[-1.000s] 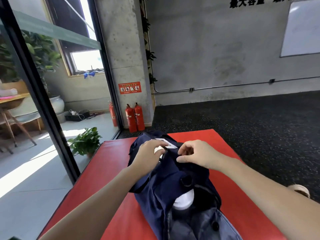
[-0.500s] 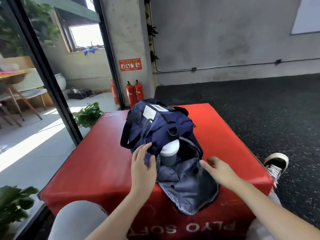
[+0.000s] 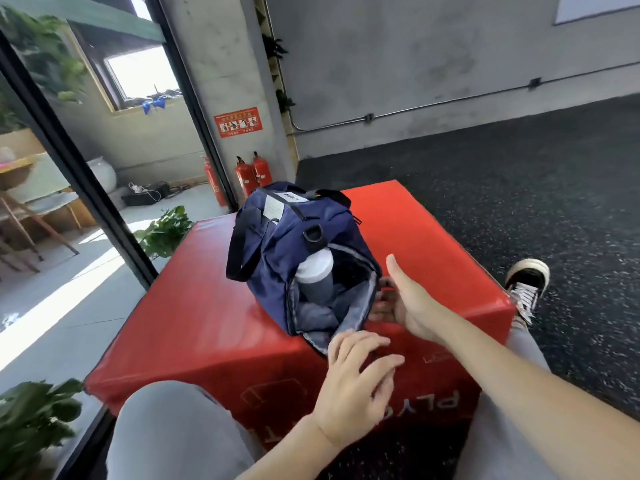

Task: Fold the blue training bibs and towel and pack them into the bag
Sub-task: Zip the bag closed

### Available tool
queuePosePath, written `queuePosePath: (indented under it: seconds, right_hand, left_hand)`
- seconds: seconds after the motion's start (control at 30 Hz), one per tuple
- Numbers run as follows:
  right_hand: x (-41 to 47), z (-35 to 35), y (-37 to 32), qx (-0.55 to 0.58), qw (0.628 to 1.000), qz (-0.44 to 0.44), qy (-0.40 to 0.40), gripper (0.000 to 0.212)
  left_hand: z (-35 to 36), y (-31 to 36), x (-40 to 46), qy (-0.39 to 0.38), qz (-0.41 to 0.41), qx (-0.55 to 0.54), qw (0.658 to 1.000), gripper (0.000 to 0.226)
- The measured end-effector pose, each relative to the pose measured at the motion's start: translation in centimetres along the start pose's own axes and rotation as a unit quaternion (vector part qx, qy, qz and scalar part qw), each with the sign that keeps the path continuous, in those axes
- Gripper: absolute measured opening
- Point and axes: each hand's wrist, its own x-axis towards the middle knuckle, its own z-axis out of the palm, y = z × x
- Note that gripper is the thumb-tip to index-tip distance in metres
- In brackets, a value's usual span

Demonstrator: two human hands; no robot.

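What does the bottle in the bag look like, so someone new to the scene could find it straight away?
On the red plyo box lies a navy duffel bag, its end compartment open toward the camera. The bottle sits in that opening, above crumpled grey-blue fabric. It is the only rigid thing there: a grey cylinder with a white cap.

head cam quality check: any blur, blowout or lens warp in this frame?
Head view: window and sunlit floor at left blown out; plant leaves at bottom left smeared; wide-angle warp bows the black door frame; navy bag fairly sharp; glossy sheen on the red plyo box; left hand slightly soft.
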Motion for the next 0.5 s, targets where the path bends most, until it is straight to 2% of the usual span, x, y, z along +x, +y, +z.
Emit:
queuePosePath:
  seconds: [0.07,0.1,0.2,0.27,0.3,0.37,0.43,0.5]
  right_hand:
    - [0.5,0.1,-0.4,0.035,0.999,0.003,-0.011,0.074]
    - [0.7,0.1,-0.6,0.05,0.999,0.003,-0.02,0.079]
    - [1.5,-0.3,-1.2,0.067,0.997,0.003,-0.038,0.081]
    - [2.2,-0.9,-1.0,0.065,0.998,-0.017,-0.003,0.063]
    - [2.8,-1.4,-0.6,0.03,0.998,-0.041,0.033,0.049]
    - [4.4,-3.2,0.6,-0.154,0.975,-0.097,0.132,0.024]
    - [5.4,-4.1,1.8,-0.282,0.943,-0.103,0.144,0.027]
    - [6.2,-4.2,2.6,-0.274,0.951,-0.091,0.107,0.038]
  left_hand:
    - [0.5,0.2,0.3,-0.002,0.03,0.005,1.0,0.022]
    - [0.7,0.3,0.5,-0.025,0.011,-0.019,0.999,0.024]
    - [1.3,-0.9,1.4,-0.099,-0.129,-0.054,0.985,0.035]
    - [1.4,-3.1,2.6,-0.093,-0.201,-0.041,0.974,0.039]
    - [1.4,-4.3,3.3,-0.085,-0.22,-0.034,0.971,0.04]
    - [1.3,-6.6,4.7,-0.073,-0.223,0.0,0.972,0.042]
    - [1.2,-8.3,5.7,-0.085,-0.233,0.024,0.969,0.043]
    - [1.0,-9.1,6.2,-0.124,-0.246,0.028,0.961,0.046]
